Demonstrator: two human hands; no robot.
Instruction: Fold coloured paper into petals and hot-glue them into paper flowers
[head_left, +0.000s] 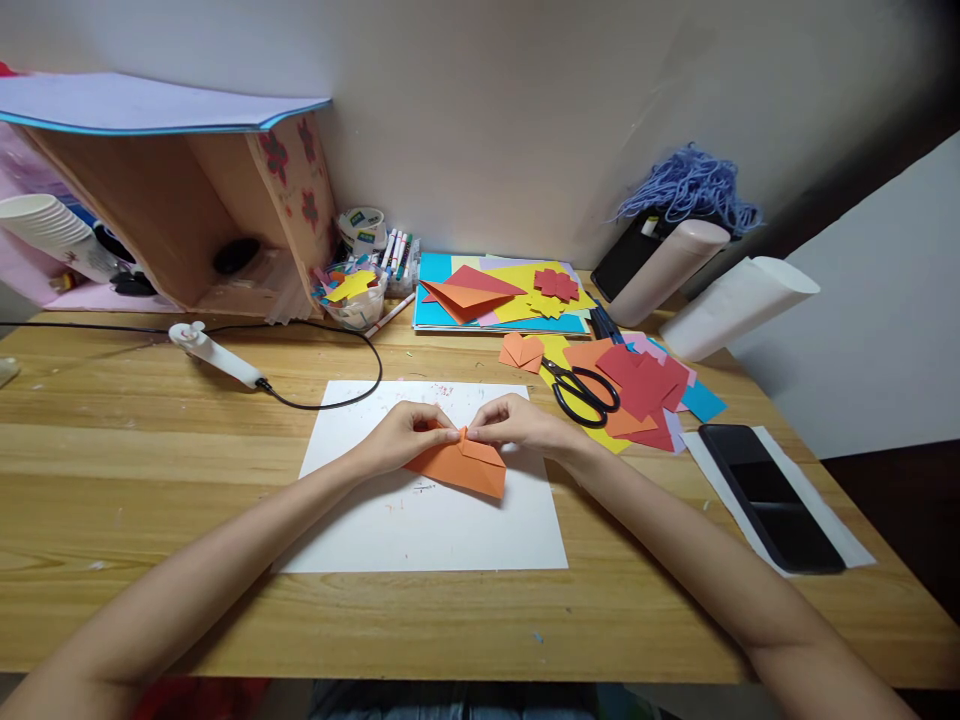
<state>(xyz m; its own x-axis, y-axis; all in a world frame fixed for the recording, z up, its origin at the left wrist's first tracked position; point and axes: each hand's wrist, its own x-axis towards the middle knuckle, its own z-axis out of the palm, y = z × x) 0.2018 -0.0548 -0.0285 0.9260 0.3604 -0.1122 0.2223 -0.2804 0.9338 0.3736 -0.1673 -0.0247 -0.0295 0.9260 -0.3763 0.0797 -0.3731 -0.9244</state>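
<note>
An orange folded paper [465, 472] lies over the white sheet [360, 530] on the wooden table. My left hand [409, 432] pinches its upper edge near the middle between thumb and fingers. Right beside it, my right hand [510, 420] pinches the same raised fold from the other side, the fingertips of both hands almost meeting. Below the hands the paper's front flap shows a crease and a pointed right corner. Its upper left part is hidden behind my left hand.
Black-handled scissors [581, 392] rest on coloured paper scraps [645, 385] at the right, beside an orange paper heart [520, 352]. A phone [769, 495] lies farther right. A white corded tool [214, 355] is at left, near a cardboard box [296, 215]. Stacked coloured papers [502, 325] lie behind.
</note>
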